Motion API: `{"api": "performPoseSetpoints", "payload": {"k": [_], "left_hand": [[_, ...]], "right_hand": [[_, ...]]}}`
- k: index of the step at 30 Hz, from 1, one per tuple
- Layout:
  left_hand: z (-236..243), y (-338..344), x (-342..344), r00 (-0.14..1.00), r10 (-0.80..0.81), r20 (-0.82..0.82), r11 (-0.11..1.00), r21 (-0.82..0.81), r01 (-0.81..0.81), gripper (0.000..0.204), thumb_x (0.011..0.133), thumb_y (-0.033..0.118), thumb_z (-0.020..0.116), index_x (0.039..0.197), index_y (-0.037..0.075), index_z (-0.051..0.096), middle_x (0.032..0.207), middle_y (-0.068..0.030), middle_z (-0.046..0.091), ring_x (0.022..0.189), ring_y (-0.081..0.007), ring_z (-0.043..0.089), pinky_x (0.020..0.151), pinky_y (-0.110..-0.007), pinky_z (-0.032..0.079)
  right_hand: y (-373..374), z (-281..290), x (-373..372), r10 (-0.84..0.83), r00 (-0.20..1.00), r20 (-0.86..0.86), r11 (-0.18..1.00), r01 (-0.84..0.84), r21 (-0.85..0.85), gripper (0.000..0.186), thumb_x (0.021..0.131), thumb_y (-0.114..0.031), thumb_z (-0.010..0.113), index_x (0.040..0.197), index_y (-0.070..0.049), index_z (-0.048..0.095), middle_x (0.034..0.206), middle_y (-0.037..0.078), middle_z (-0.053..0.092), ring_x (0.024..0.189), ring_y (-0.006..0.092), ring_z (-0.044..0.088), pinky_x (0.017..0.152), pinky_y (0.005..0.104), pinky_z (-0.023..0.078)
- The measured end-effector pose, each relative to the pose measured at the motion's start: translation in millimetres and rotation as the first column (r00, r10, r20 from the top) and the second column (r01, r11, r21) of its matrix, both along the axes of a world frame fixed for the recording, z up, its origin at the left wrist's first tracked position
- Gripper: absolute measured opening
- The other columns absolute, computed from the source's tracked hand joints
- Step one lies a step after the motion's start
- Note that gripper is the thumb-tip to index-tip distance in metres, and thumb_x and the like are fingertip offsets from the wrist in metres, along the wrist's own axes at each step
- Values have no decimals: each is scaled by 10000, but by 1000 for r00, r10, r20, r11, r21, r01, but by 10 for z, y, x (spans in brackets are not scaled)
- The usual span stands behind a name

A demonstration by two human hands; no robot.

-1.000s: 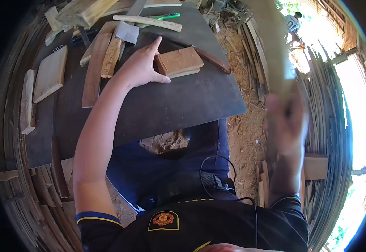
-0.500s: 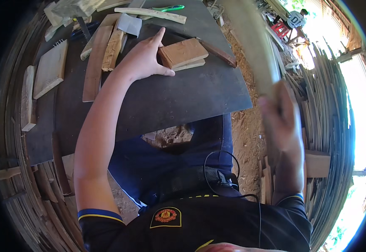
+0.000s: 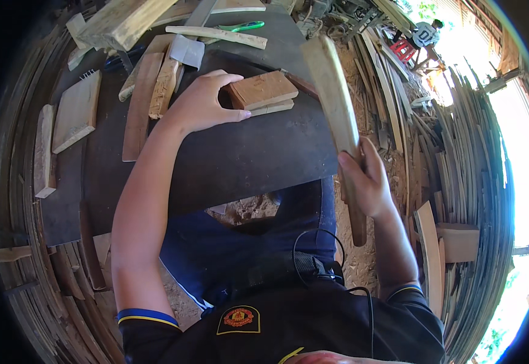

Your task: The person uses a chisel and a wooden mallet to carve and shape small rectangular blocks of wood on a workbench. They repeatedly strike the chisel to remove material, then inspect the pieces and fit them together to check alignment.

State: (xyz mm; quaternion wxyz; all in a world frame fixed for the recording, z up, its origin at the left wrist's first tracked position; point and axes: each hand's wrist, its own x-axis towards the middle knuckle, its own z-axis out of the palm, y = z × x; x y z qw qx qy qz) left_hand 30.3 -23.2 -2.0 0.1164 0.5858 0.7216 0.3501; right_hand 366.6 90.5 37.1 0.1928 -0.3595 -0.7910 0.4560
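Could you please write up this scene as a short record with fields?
Left hand: the left hand curves around the brown block's left end; firmness of grip unclear
Right hand: the right hand grips a wooden club, raised beside the block
Under block: a pale piece
Surface: dark table
Beyond left hand: grey blade, green handle
Table's left: pale board with thin metal points
Far right: a person near a red seat

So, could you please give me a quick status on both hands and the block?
Left hand at left end of brown block. Right hand gripping wooden club. Paler wood piece under block. Brown handle just behind it.
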Motion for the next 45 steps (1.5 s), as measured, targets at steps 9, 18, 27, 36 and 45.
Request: {"api": "performPoseSetpoints", "payload": {"k": [9,18,27,36,45], "left_hand": [[-117,49,-235,868,162,470,976,52,-211,455,956,395,640,1190,8,692,982,-19,661,877,-120,612,747,-285,493],[-47,13,-241,507,228,831,872,58,-487,520,957,496,585,1134,17,681,882,-95,697,713,-164,667,606,-291,525],[17,61,-218,471,165,866,868,99,-486,517,1002,422,572,1247,-32,603,1046,-159,710,852,-222,732,694,-308,590],[-50,18,-258,586,-105,803,776,435,-456,358,991,227,553,1268,7,607,1227,-121,628,1045,-213,686,824,-342,619],[-88,-13,-268,619,-192,762,765,511,-392,644,933,231,592,1530,38,449,1431,-154,546,1325,-267,557,1142,-436,439]], "right_hand": [[318,-182,-304,0,999,51,998,-3,65,413,971,-296,714,1215,-1,560,809,119,651,730,189,674,651,363,522],[1043,306,-1430,29,898,440,774,-298,558,583,936,-461,655,1354,-62,580,1101,254,723,1044,453,684,901,535,535],[1161,-105,-2118,116,992,43,698,-112,707,378,925,-308,718,1209,-60,693,1006,198,741,1009,392,687,879,477,554],[623,-321,-2229,247,710,-660,766,-560,-315,841,980,-269,741,1594,-37,216,1414,208,507,1290,286,572,987,424,560],[567,-456,-2137,410,614,-674,685,-696,-217,966,833,-9,835,1611,-96,268,1385,118,518,1320,247,535,1094,401,478]]}}
